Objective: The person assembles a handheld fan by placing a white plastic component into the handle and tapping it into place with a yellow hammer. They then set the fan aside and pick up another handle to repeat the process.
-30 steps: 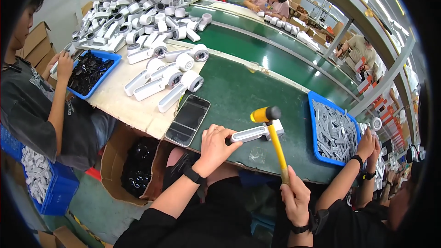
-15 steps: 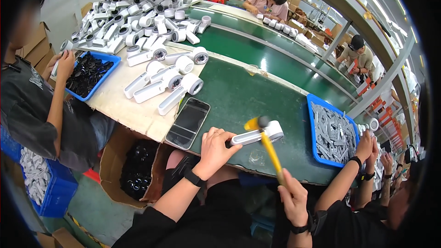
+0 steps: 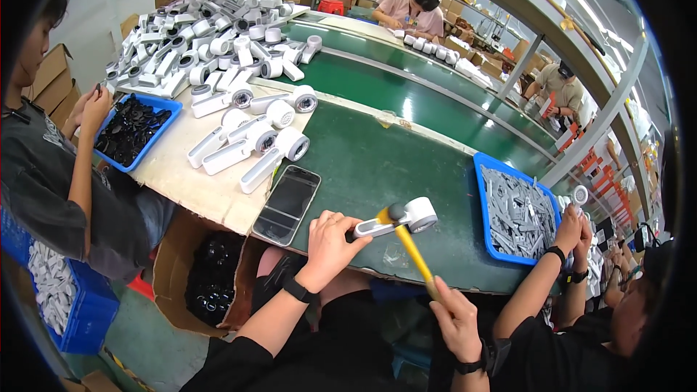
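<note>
- While the left hand [image 3: 331, 243] steadies the white device [image 3: 420, 215] by its handle's end, thumb and fingers bent part-way closed around it, the right hand [image 3: 456, 319] is curled closed around the shaft of a yellow mallet [image 3: 415, 250].
- The white device lies on the green surface [image 3: 356, 152], round head toward the right; the mallet's head overlaps its handle, and whether the two touch cannot be told.
- To the right, a blue tray [image 3: 481, 199] is heaped with slim grey strips [image 3: 512, 214], loose and pointing every way.
- To the far left, another blue tray [image 3: 155, 141] holds a jumble of small black pieces [image 3: 131, 127]; a co-worker's hands are just beside it.
- Below the edge of the surface, an open cardboard box [image 3: 168, 276] contains glossy black parts [image 3: 212, 276].
- Lower left, a blue bin [image 3: 94, 313] is filled with pale grey-white parts [image 3: 52, 287].
- A phone [image 3: 287, 205] lies near the left hand, and beyond it a few round-headed white units [image 3: 250, 138] rest on a pale board [image 3: 167, 181], with a large pile of similar units [image 3: 210, 36] behind.
</note>
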Tool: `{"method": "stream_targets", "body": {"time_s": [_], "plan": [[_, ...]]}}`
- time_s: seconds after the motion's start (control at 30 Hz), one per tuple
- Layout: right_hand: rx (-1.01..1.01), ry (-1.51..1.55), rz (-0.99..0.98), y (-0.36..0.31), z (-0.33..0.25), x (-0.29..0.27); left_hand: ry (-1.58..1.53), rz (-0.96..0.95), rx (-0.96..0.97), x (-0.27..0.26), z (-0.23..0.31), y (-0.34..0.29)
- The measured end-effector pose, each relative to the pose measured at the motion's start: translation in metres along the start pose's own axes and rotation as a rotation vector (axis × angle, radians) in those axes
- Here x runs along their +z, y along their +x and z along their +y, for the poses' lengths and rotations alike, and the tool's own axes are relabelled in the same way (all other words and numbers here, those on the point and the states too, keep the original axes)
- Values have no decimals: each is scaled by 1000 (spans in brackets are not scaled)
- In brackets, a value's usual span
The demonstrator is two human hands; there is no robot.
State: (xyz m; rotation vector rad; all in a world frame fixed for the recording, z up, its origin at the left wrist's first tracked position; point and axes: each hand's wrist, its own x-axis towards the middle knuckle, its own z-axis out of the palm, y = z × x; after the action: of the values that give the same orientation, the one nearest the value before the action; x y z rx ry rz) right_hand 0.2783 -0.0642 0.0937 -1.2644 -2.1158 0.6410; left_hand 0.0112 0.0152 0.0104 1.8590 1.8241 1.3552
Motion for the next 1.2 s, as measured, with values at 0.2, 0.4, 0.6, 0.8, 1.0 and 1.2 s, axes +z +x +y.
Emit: {"method": "stream_targets", "body": {"time_s": [0.2, 0.4, 0.6, 0.8, 1.0, 1.2], "plan": [[106, -99, 66, 6, 27, -2, 7, 21, 40, 3, -1, 1], [-102, -141, 119, -2, 45, 5, -33, -60, 51, 2, 5, 1], [262, 388, 90, -6, 31, -5, -848, -376, -424, -8, 13, 10], [336, 557, 102, -8, 16, -6, -1014, -270, -512, -24, 13, 5], [128, 159, -51, 13, 4, -6, -42, 135, 29, -13, -1, 2], [-32, -41, -68, 26, 5, 12, -69, 141, 29, -9, -4, 4]]}}
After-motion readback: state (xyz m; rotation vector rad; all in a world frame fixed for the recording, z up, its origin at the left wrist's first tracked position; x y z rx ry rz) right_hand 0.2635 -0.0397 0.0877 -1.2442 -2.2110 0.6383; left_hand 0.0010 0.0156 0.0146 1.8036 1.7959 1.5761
